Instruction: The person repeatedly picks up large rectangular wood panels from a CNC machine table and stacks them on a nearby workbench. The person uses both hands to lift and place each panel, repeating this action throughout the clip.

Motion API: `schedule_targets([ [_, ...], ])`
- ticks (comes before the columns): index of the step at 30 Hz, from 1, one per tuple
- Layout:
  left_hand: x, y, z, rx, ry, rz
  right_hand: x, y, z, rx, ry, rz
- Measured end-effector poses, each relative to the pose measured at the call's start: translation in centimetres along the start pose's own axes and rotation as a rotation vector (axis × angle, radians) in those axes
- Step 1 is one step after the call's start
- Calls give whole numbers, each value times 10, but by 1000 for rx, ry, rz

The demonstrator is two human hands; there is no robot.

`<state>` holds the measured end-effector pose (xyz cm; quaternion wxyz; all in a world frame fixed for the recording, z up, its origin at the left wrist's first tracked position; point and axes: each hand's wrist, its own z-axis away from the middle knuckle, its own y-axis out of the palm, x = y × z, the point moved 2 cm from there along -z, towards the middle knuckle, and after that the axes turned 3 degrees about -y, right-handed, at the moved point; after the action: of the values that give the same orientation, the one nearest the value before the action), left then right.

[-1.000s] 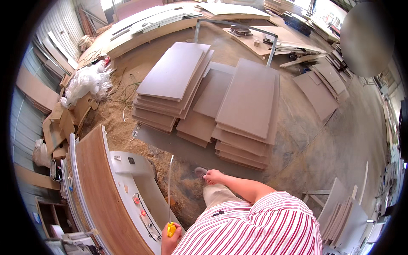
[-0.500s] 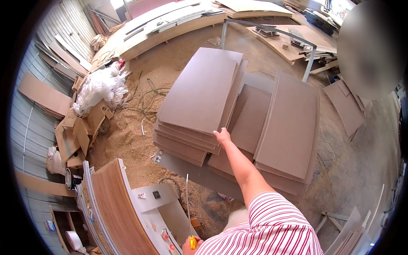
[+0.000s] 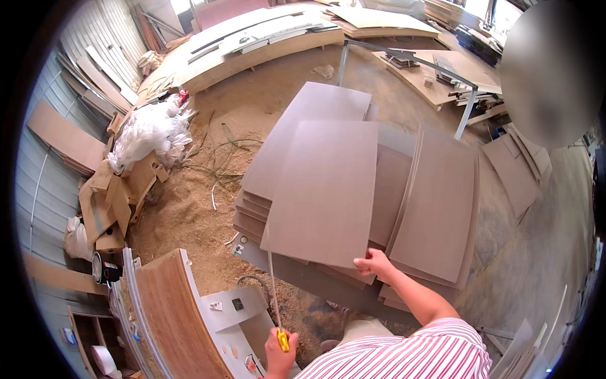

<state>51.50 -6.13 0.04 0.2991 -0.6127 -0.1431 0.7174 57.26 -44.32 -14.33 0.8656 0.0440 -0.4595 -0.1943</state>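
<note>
My right hand [image 3: 377, 263] pinches the near right corner of a grey-brown board [image 3: 325, 196]. That board lies askew over the left stack of similar boards [image 3: 303, 120], its near end reaching past the stack. Low in the view, my left hand [image 3: 279, 359] is closed around a yellow tape measure [image 3: 283, 342]. The tape's pale blade is drawn out and runs up to the near left corner of the board; whether it touches cannot be told. A second stack of boards [image 3: 435, 202] stands to the right, with lower boards [image 3: 389, 196] between the two.
A wood-faced panel piece [image 3: 170, 316] stands at my near left. White plastic wrap [image 3: 151, 132] and torn cardboard boxes [image 3: 117, 202] lie along the left wall. Sawdust and green strapping [image 3: 227, 151] cover the floor. A metal frame [image 3: 467, 114] rises behind the stacks.
The top board has slid toward me off the left stack, pulled by my right hand. My left hand with the tape measure has risen further into view.
</note>
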Motion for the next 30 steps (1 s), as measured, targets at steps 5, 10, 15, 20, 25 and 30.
schedule_targets([
  [5, -80, 26, -54, 5, 460, -32, 106, 67, 126, -63, -172, 294],
  [10, -128, 56, -89, -162, 550, 92, 168, 151, 149, -5, -604, 620],
  [15, -115, -4, -104, -435, 189, 356, 115, 166, 40, 200, -534, 167],
  [20, -110, -68, -70, -616, 42, 582, 6, 151, -55, 56, -6, 233],
  [25, -79, -109, 18, -750, -9, 724, -34, 194, -66, 369, 320, -548],
  [30, -19, -135, 134, -893, -128, 946, -71, 237, -22, 318, 404, -500],
])
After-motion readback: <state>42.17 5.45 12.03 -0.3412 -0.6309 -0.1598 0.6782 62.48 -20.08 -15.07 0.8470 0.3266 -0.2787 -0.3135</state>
